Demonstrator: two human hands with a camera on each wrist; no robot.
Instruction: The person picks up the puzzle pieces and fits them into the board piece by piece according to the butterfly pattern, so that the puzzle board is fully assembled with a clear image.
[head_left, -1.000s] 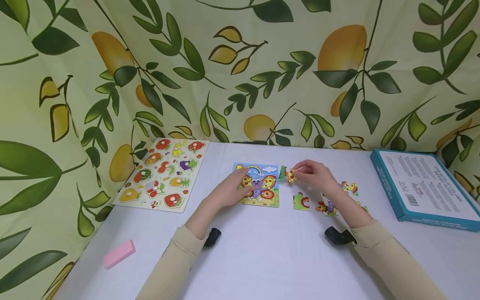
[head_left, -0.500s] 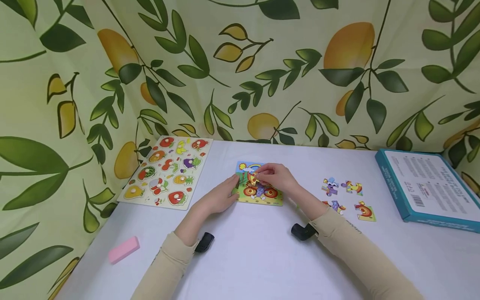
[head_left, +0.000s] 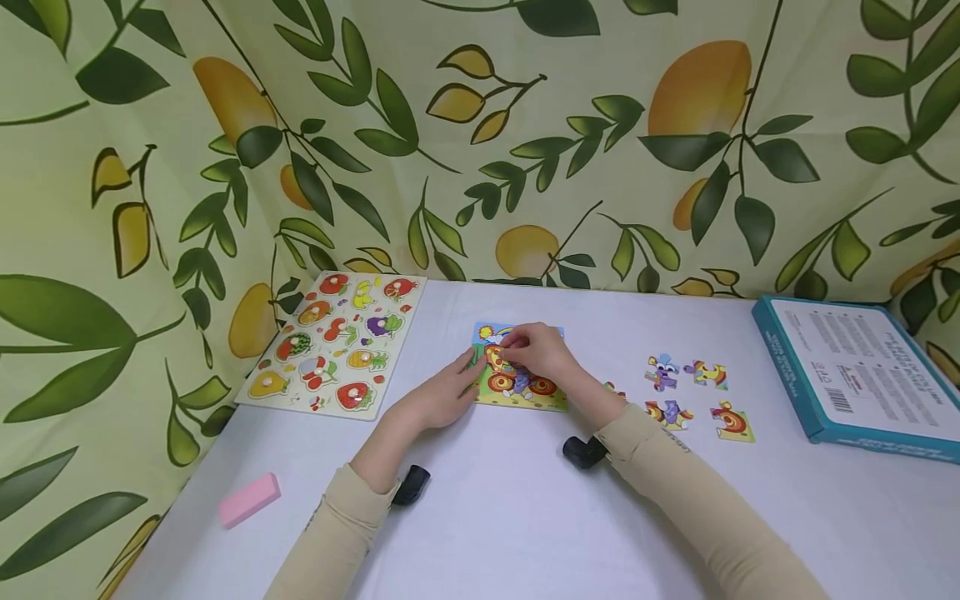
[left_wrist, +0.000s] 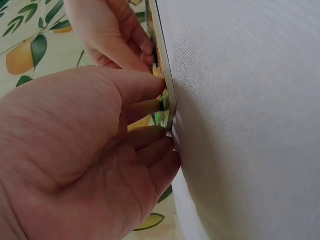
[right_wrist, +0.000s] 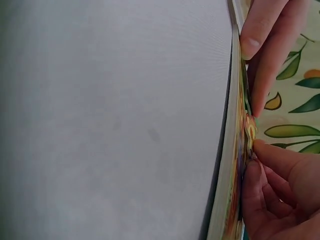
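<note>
A square butterfly puzzle board (head_left: pixel 517 404) lies flat on the white table in front of me. My left hand (head_left: pixel 435 398) rests along its left side, with fingertips touching the edge and the green left part. Between thumb and forefinger, my right hand (head_left: pixel 546 353) pinches a puzzle piece (head_left: pixel 496 358) with a yellow and red wing on it. In the right wrist view that puzzle piece (right_wrist: pixel 251 129) is tilted slightly off the board's surface, and a left finger reaches its upper end. The right hand covers part of the board's picture.
Several loose puzzle pieces (head_left: pixel 670 413) lie to the right, one partly behind the right forearm. A teal box (head_left: pixel 862 375) stands at the far right. Back left is a fruit peg board (head_left: pixel 330 350); a pink block (head_left: pixel 250 500) lies front left. A patterned curtain (head_left: pixel 480 150) hangs behind.
My right hand has carried the puzzle piece leftward from beside the board onto its left half. The left hand has drawn back from over the picture to the board's left edge.
</note>
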